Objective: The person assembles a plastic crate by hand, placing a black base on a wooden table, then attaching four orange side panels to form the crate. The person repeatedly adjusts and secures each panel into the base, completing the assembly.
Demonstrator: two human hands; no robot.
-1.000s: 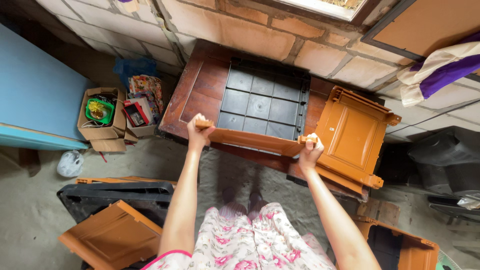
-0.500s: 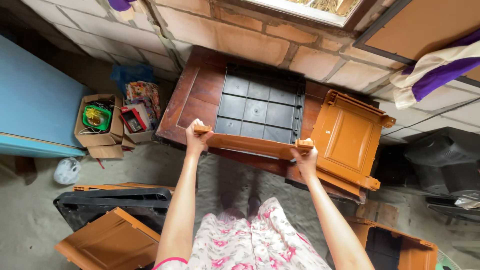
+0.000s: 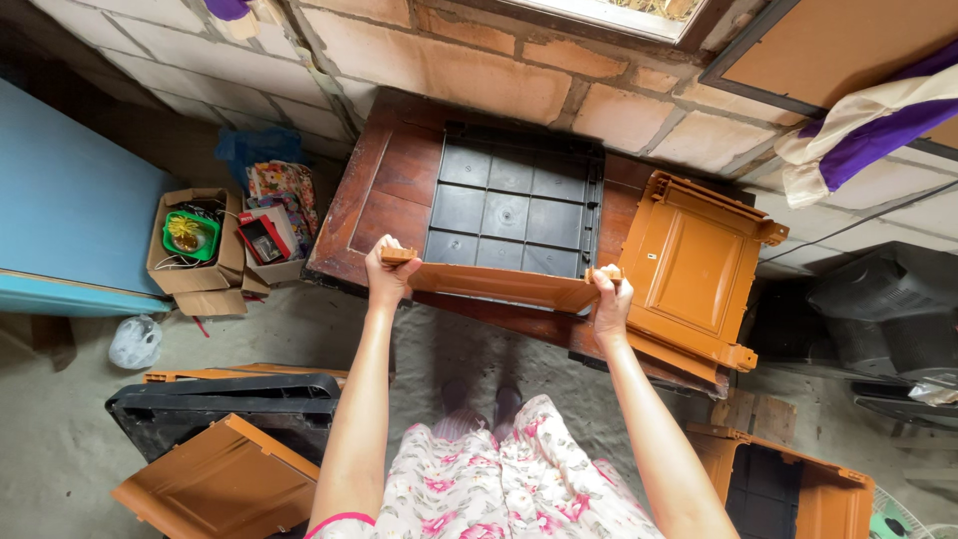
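Bare brick wall backs a dark brown wooden table on which a black ribbed plastic panel lies flat. Along the table's near edge, an orange plastic panel is held edge-up between both hands. The left hand has its fingers curled tight round the panel's left end, and the right hand grips the right end the same way. Just right, another orange door panel rests tilted over the table's right end. Far left, a cardboard box stands on the concrete floor. Near left lie a black panel and an orange one.
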